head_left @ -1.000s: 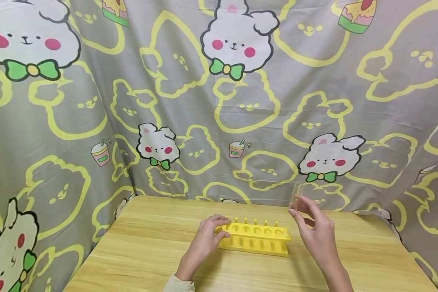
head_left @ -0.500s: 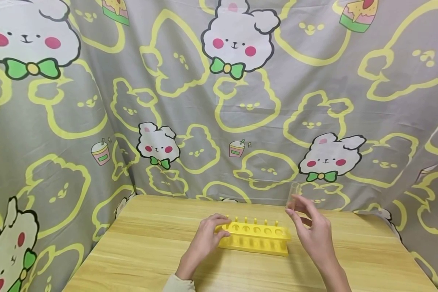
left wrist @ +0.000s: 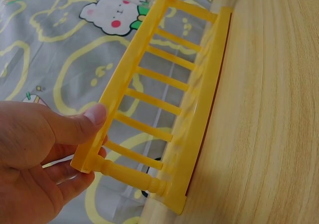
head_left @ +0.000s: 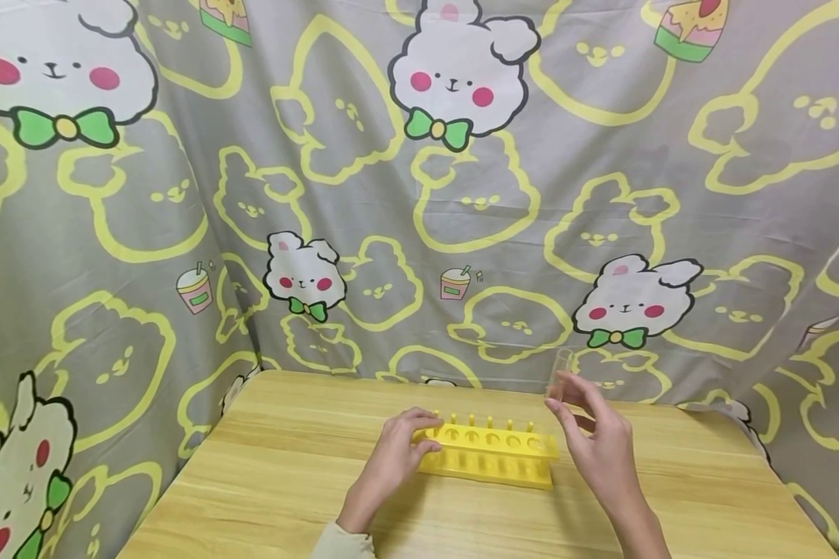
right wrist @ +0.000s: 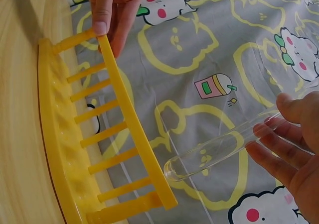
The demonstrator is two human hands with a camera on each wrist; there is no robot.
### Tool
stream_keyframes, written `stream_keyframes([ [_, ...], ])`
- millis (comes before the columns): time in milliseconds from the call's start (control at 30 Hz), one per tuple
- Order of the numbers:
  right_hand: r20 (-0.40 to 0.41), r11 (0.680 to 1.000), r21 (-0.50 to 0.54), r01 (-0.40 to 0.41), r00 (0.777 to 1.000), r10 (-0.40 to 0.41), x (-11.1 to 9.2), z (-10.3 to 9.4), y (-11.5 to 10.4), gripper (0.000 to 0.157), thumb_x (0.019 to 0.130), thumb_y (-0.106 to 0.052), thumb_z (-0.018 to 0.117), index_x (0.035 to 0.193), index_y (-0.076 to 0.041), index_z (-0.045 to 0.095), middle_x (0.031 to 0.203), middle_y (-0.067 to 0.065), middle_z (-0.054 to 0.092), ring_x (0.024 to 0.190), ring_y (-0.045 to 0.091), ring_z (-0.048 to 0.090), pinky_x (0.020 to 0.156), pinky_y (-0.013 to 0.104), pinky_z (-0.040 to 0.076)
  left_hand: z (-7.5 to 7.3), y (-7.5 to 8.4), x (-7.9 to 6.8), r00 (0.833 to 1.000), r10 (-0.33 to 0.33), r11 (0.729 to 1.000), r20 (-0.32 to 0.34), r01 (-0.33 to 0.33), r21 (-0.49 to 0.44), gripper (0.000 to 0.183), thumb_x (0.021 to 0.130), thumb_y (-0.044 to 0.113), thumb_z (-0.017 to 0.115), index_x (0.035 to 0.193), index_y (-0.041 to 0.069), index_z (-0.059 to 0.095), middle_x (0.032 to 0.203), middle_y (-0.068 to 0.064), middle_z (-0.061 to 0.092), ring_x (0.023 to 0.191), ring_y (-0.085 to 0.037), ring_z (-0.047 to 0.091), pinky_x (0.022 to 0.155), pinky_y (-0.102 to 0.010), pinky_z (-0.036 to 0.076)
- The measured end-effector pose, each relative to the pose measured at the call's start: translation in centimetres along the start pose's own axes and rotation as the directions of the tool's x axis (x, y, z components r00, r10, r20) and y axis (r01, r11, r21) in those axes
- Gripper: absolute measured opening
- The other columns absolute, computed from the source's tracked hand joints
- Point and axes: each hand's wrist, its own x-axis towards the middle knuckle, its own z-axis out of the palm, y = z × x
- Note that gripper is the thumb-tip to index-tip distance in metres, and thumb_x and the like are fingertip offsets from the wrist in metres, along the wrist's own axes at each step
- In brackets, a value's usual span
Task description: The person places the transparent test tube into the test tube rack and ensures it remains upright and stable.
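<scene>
A yellow test tube rack (head_left: 485, 458) stands on the wooden table, with one row of round holes along its top and a row of pegs behind. My left hand (head_left: 395, 454) grips its left end, thumb over the top plate and fingers beneath, as the left wrist view shows. Between the thumb and fingers of my right hand (head_left: 601, 446) is a clear glass test tube (right wrist: 214, 152). Its upper part rises above the fingers in the head view. In the right wrist view, the tube's rounded bottom is right by the rack's right end, level with the top plate.
The wooden table (head_left: 273, 466) reaches back to a grey curtain (head_left: 363, 202) printed with rabbits and yellow outlines. More of this cloth hangs along the left and right sides.
My right hand has shifted slightly left with the test tube, mostly in the first half second. The left hand and the rack have stayed in place.
</scene>
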Motion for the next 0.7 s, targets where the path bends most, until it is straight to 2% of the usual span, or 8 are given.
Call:
stream_keyframes([
  [100, 0.001, 1.000, 0.010, 0.008, 1.000, -0.008, -0.2, 0.3, 0.9, 0.043, 0.078, 0.008, 0.072, 0.119, 0.000, 0.060, 0.093, 0.009, 0.068, 0.088, 0.009, 0.066, 0.068, 0.010, 0.052, 0.0, 0.0, 0.0, 1.000, 0.000, 1.000, -0.003, 0.000, -0.003, 0.035, 0.076, 0.011, 0.077, 0.109, 0.005, 0.070, 0.113, -0.010, 0.065, 0.105, -0.025, 0.061, 0.092, -0.036, 0.050],
  [333, 0.023, 1.000, 0.011, -0.012, 1.000, 0.011, -0.7, 0.9, 2.8, 0.048, 0.080, -0.002, 0.074, 0.124, -0.014, 0.059, 0.097, -0.002, 0.067, 0.090, 0.004, 0.065, 0.068, 0.012, 0.053, 0.0, 0.0, 0.0, 1.000, -0.017, 1.000, 0.003, 0.017, -0.002, 0.035, 0.077, 0.012, 0.076, 0.111, 0.006, 0.070, 0.114, -0.009, 0.065, 0.107, -0.025, 0.060, 0.093, -0.035, 0.050],
  [700, 0.023, 1.000, 0.001, 0.023, 0.999, -0.023, -0.8, 1.2, 2.8, 0.049, 0.080, 0.000, 0.074, 0.125, -0.012, 0.059, 0.097, 0.000, 0.068, 0.091, 0.002, 0.064, 0.067, 0.013, 0.054, 0.1, -0.1, 0.0, 1.000, -0.023, 1.000, 0.003, 0.023, 0.003, 0.034, 0.077, 0.012, 0.076, 0.110, 0.006, 0.070, 0.113, -0.008, 0.066, 0.106, -0.024, 0.061, 0.094, -0.036, 0.050],
])
